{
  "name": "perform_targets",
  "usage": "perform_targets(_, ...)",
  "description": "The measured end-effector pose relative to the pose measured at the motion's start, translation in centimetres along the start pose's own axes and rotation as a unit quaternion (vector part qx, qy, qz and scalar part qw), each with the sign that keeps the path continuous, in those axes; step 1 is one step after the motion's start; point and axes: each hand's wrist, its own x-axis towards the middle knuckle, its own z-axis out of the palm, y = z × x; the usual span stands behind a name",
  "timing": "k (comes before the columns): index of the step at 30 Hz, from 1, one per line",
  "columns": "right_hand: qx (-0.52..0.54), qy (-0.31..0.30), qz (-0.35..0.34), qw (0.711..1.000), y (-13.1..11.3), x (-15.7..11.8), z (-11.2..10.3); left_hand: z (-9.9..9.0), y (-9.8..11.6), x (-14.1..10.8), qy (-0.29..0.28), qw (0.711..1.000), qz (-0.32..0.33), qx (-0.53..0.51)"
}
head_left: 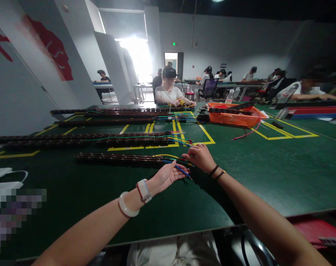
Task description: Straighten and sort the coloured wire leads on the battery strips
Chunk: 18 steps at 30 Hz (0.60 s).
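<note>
My left hand is turned palm up, its thumb pressing a blue wire against the fingers. The wire's bare tip points toward me, past the fingertips. That wire comes from the right end of a long dark strip bundle lying across the table, along with a yellow wire. Just right of and beyond the left hand, my right hand has its fingers curled together near the wire ends. What lies between those fingers is too small to make out.
More dark strip bundles with coloured wires lie farther back on the green table, over yellow tape outlines. An orange basket stands beyond my right hand. Across the table a person handles a yellow tool. A white cable lies at left.
</note>
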Motion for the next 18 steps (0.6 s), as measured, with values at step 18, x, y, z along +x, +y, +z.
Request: perform_targets(18, 0.039, -0.165, -0.126, 0.977, -1.1, -0.3, -0.3, 0.8, 0.3, -0.3, 0.026, 1.000, -0.016, -0.003)
